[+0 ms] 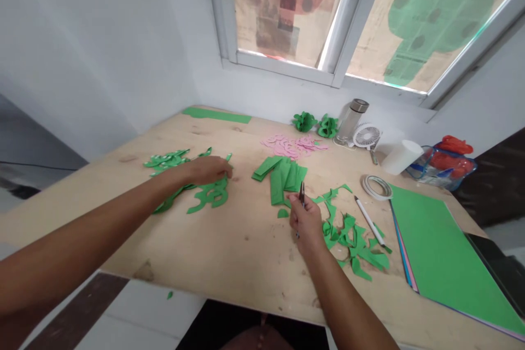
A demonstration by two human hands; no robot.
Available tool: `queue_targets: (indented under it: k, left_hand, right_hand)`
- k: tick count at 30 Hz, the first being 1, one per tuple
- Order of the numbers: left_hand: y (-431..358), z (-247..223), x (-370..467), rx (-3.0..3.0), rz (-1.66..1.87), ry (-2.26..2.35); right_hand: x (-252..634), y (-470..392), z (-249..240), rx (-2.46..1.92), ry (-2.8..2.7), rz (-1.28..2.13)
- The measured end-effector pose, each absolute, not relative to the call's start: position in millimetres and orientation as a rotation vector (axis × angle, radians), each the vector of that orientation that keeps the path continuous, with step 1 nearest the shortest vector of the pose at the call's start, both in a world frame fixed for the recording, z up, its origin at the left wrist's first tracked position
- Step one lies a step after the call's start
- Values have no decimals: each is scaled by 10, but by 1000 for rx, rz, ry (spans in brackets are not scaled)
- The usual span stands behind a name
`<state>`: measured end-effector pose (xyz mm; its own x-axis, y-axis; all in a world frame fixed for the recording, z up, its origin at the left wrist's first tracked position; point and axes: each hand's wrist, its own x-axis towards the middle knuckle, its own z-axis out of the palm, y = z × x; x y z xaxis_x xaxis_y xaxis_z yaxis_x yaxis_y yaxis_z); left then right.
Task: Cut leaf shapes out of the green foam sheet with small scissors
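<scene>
My left hand [211, 169] reaches over a group of curved green paper cutouts [213, 195] on the left of the table; its fingers are bent together at a green piece, and what they pinch is too small to make out. Small scissors [302, 192] with dark blades pointing away are held in my right hand [306, 220]. Just beyond that hand lie folded green paper rectangles [279, 179]. To its right are green paper scraps [353, 240], and a small green piece [283, 213] rests at its left.
Pink cutouts [293, 146], green paper flowers [304, 121], a bottle [351, 121] and a fan [367, 135] stand or lie at the back. Tape rolls [377, 187], a white pen [369, 221] and green sheets [447, 251] are on the right.
</scene>
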<state>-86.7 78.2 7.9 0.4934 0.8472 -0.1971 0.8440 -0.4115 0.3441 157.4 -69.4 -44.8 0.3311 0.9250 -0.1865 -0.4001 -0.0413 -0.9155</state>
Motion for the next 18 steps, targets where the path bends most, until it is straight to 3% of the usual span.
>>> queue_targets:
  k: [18]
  left_hand:
    - [1023, -314, 30, 2219, 158, 1786]
  right_hand:
    - [1571, -712, -416, -1125, -558, 1219]
